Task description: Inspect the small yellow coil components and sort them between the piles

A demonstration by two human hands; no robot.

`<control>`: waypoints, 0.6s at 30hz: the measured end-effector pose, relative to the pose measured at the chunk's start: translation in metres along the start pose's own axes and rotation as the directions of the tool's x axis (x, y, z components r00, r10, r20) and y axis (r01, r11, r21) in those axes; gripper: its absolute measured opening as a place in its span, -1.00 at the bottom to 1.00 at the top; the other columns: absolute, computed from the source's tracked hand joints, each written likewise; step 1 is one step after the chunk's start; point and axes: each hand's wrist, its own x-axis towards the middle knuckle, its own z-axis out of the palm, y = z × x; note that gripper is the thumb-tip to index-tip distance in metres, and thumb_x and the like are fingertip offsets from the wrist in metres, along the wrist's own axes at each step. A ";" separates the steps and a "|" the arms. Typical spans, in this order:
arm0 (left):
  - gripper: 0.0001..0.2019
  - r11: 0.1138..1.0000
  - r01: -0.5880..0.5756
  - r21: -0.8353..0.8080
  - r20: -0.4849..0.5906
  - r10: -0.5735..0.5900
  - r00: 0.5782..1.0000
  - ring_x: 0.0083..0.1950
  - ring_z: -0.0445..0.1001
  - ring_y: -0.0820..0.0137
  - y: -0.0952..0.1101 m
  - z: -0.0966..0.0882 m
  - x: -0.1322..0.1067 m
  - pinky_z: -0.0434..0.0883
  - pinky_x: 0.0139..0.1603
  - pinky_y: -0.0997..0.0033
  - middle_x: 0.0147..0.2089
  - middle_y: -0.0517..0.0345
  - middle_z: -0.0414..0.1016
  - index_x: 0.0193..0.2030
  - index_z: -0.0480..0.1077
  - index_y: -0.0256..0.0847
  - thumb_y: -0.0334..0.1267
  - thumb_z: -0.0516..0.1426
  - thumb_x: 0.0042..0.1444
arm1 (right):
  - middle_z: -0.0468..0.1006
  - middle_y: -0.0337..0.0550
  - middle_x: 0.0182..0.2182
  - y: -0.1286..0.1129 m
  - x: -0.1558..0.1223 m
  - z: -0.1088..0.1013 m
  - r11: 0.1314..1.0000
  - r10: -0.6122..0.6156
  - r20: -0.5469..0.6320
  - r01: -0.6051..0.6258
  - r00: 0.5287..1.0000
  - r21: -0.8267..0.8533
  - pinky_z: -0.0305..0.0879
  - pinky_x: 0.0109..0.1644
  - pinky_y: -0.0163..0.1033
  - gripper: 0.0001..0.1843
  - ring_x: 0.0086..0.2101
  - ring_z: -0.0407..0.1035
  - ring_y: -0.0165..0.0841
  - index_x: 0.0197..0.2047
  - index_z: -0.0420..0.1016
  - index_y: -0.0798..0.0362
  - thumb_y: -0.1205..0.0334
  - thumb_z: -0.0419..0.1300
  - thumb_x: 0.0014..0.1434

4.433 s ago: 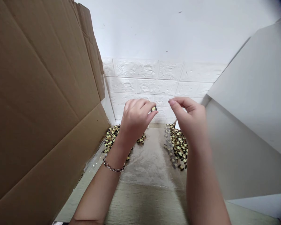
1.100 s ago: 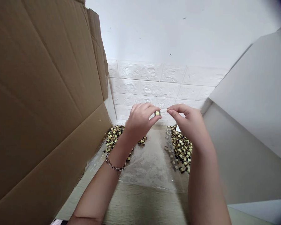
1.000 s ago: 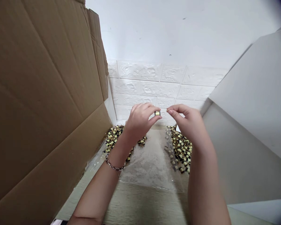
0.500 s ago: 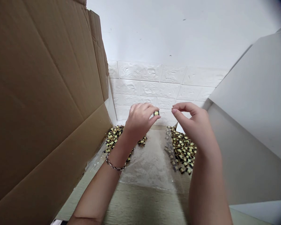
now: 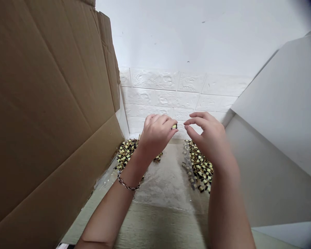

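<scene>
Pinched between the thumb and forefinger of my left hand (image 5: 158, 133) is a small transformer coil (image 5: 174, 126), black at the ends with a yellow band. A chain bracelet circles the left wrist. Just to the right of the coil, my right hand (image 5: 207, 135) holds thumb and forefinger tips together, its other fingers loosely raised. Anything thin between those tips is too small to make out. Both hands are above a clear plastic sheet (image 5: 166, 186), with a short gap between them.
Similar coils lie in a left heap (image 5: 126, 152) and a right heap (image 5: 200, 162), partly hidden by my arms. A tall cardboard panel (image 5: 54, 121) stands at left, a pale panel (image 5: 280, 148) at right. Behind is a white brick-patterned wall (image 5: 155, 77). The tabletop (image 5: 160, 228) is pale green.
My right hand has moved slightly left, nearer the coil, and its other fingers have lifted apart. The left hand has shifted slightly right, still holding the coil.
</scene>
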 end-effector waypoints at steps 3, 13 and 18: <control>-0.84 1.000 0.000 0.005 0.009 0.000 1.000 -0.21 0.29 0.40 0.001 0.000 0.000 0.13 -0.09 0.33 -0.27 0.20 0.40 -0.23 0.32 -0.15 -0.19 0.04 0.07 | 0.41 -0.17 -0.18 0.000 0.000 0.001 1.000 0.006 0.012 -0.006 1.000 -0.005 0.13 -0.08 -0.06 -0.87 -0.17 0.30 -0.26 -0.39 0.45 -0.04 0.24 0.07 0.03; -0.85 0.999 -0.030 0.016 0.030 0.030 0.999 -0.18 0.30 0.39 0.000 0.002 0.000 0.11 -0.06 0.31 -0.25 0.17 0.40 -0.23 0.31 -0.16 -0.21 0.03 0.08 | 0.41 -0.14 -0.18 0.000 0.002 0.003 0.998 0.035 0.100 -0.041 0.994 0.055 0.12 -0.09 -0.05 -0.85 -0.15 0.28 -0.23 -0.44 0.42 -0.02 0.22 0.04 0.05; -0.85 0.999 -0.036 0.032 0.046 0.035 0.998 -0.17 0.30 0.37 0.001 0.003 0.000 0.11 -0.04 0.30 -0.24 0.16 0.40 -0.21 0.31 -0.16 -0.23 0.04 0.07 | 0.42 -0.15 -0.21 0.000 0.003 0.008 0.996 0.002 0.090 -0.010 0.996 0.092 0.14 -0.08 -0.09 -0.87 -0.16 0.29 -0.27 -0.44 0.40 -0.01 0.25 0.04 0.04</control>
